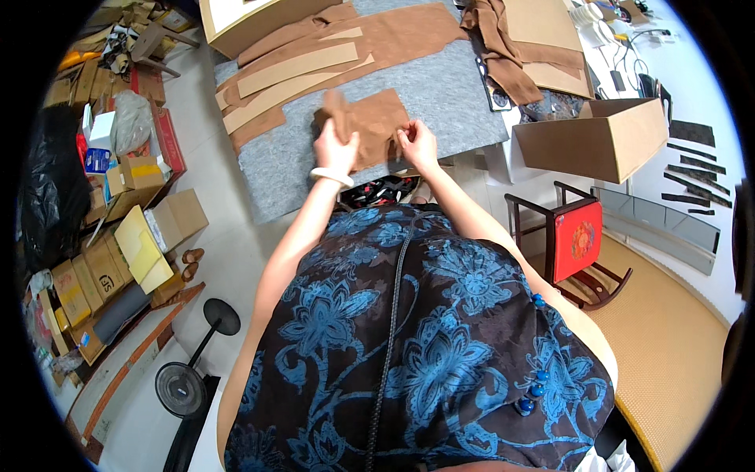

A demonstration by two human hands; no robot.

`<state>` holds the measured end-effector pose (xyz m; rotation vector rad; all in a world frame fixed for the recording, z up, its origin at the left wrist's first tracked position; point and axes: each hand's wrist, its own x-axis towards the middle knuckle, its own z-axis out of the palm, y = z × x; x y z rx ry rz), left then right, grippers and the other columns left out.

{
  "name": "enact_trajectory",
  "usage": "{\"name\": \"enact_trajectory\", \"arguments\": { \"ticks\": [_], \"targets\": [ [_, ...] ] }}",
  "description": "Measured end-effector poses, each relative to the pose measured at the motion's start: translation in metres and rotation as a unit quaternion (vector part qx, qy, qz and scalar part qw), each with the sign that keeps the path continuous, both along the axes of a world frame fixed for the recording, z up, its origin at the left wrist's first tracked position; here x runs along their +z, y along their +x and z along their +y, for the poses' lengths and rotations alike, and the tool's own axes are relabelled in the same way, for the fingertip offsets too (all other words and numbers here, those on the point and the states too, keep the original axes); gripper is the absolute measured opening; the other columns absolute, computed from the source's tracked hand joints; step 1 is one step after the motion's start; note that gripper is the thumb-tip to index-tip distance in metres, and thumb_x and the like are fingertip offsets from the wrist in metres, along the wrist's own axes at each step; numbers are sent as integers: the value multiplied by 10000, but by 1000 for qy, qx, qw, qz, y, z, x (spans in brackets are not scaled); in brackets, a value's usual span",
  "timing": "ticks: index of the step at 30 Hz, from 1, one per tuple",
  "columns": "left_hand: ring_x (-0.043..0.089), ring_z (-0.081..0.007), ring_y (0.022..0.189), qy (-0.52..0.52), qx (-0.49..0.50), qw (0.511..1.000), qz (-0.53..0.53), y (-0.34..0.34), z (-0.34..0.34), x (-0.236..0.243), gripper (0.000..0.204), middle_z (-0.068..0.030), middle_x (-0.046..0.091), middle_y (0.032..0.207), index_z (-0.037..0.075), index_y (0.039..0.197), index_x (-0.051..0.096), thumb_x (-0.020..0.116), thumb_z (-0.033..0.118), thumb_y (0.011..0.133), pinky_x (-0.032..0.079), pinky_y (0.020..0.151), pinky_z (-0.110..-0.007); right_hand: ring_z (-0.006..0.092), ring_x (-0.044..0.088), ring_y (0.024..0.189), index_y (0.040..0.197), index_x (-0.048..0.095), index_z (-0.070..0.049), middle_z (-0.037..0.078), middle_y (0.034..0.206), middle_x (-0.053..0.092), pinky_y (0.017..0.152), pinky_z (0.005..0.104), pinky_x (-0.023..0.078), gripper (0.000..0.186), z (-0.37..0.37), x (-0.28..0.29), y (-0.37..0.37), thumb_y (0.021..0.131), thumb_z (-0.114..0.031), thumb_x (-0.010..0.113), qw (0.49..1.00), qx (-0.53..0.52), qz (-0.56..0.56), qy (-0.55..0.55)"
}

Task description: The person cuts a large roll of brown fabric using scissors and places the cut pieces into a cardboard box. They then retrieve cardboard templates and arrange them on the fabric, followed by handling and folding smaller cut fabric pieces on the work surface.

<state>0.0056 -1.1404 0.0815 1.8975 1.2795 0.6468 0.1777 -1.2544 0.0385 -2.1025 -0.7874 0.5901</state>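
A brown piece of leather-like material (379, 114) lies at the near edge of a table covered in grey felt (275, 177). My right hand (418, 145) pinches the right side of this piece between thumb and fingers. On its left side is my left hand (336, 151), wearing a pale bangle, with its fingers closed. A brown thing (334, 106) sticks up from the left hand, too smeared by motion to tell its kind. Beyond both hands, a larger brown sheet (413, 31) is spread out, with long tan cardboard strips (299, 69) on it.
Folded brown material (499, 51) and a phone (495, 88) lie at the table's right. An open cardboard box (590, 141) stands beside them, above a red-seated chair (576, 240). Cardboard boxes (98, 267) and bags crowd the left floor. A black round-based stand (181, 389) is nearer.
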Motion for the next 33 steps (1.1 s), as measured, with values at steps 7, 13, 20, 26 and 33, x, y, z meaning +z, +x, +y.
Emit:
{"name": "enact_trajectory", "arguments": {
  "ticks": [7, 13, 20, 26, 33],
  "targets": [
    [648, -165, 815, -255, 27, 963, -83, 22, -9, -47, 456, -137, 683, 966, -17, 1142, 576, 741, 281, 838, 522, 760, -298, 267, 632, 907, 975, 639, -24, 136, 936, 653, 828, 383, 494, 253, -14, -16, 30, 864, -251, 636, 992, -108, -60, -8],
    [657, -232, 873, -231, 202, 951, 29, -17, 13, -73, 492, -158, 678, 998, -11, 1016, 620, 816, 324, 715, 530, 787, -365, 329, 597, 1023, 1116, 559, 17, 175, 1020, 620, 916, 412, 473, 573, 22, -5, 20, 778, -414, 729, 978, -66, -164, -111],
    [588, -138, 647, -344, 138, 928, -41, -2, 27, -77, 381, -74, 657, 776, 6, 1005, 608, 799, 222, 756, 468, 549, -300, 359, 510, 1135, 1143, 527, -9, 195, 1182, 531, 951, 434, 444, 632, 41, 21, 9, 719, -403, 780, 970, -31, -114, -214],
    [579, -104, 624, -321, 127, 933, -98, -6, 24, -69, 276, -75, 680, 821, 19, 1020, 588, 732, 129, 811, 426, 504, -266, 375, 475, 1095, 1160, 524, -8, 194, 1141, 506, 956, 459, 407, 469, 34, 19, -29, 811, -281, 679, 977, 81, -194, 26],
    [635, -141, 809, -438, 51, 854, -275, -2, 4, -9, 426, -82, 681, 1005, 29, 1195, 587, 484, 381, 977, 508, 662, -300, 270, 622, 1056, 1307, 497, -1, 204, 1153, 616, 892, 366, 495, 600, 45, 48, -67, 881, -393, 655, 982, 102, 133, 92]
  ]
}}
